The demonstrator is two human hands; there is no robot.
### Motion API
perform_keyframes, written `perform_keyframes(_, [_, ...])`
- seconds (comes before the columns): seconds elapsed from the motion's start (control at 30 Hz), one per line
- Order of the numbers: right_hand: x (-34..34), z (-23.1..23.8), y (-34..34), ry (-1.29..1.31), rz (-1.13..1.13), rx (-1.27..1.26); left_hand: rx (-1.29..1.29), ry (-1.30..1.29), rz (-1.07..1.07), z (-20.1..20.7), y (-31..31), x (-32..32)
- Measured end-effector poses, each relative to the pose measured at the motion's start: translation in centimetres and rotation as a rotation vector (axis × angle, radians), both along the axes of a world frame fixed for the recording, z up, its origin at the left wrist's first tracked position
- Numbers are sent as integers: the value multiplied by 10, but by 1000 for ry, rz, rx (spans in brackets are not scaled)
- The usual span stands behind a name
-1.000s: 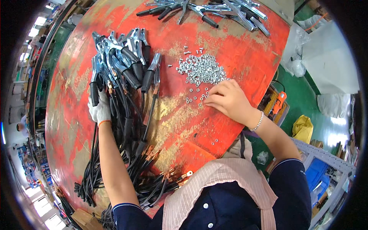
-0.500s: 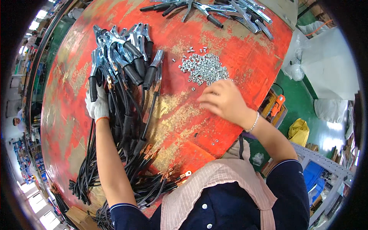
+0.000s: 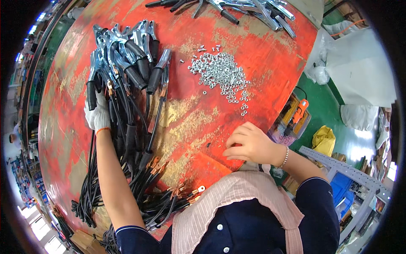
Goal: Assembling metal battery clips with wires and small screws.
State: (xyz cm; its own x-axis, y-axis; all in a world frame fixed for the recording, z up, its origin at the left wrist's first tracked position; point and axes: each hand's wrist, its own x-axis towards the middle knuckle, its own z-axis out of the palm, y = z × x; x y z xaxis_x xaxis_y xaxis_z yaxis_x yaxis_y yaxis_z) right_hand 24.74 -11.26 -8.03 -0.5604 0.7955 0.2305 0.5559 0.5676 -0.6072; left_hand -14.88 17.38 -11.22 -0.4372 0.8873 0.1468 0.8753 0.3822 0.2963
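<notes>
My left hand (image 3: 98,113), in a white knit glove, reaches into a heap of silver battery clamps (image 3: 122,44) with black handles at the left. One black handle (image 3: 91,96) lies across the glove, and my fingers are hidden under the clamps and cables. Black cables (image 3: 91,178) with copper lugs run from the heap toward me. My bare right hand (image 3: 249,144) is low over the table near its front right edge, fingers curled in; anything inside them is hidden. Beyond it lies a spread pile of small silver nuts (image 3: 222,74), a few trailing toward my hand.
More clamps (image 3: 262,12) lie at the far edge of the worn red table (image 3: 182,127). Several small screws (image 3: 202,48) lie beyond the nuts. Right of the table are an orange tool (image 3: 300,111) in a box, a yellow bag (image 3: 323,141) and a grey metal rack (image 3: 347,169).
My right hand has moved from the nut pile toward me, near the front edge. Some nuts now trail from the pile toward me. My left hand stays among the clamps; the whole view has shifted slightly.
</notes>
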Motion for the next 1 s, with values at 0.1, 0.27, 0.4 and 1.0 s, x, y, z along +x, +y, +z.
perform_keyframes(0.1, [6, -7, -6, -38, -22, -3, -11, 47, -34, 7, -5, 10])
perform_keyframes(0.27, [30, -15, 15, -43, -85, 77, -80, -16, 111, 22, -8, 25])
perform_keyframes(0.4, [43, -13, 58, -182, -326, 282, -28, -81, 122, 16, -6, 20])
perform_keyframes(1.0, [-79, 9, 51, 458, -170, -367, -25, -139, -137, 8, -16, 0])
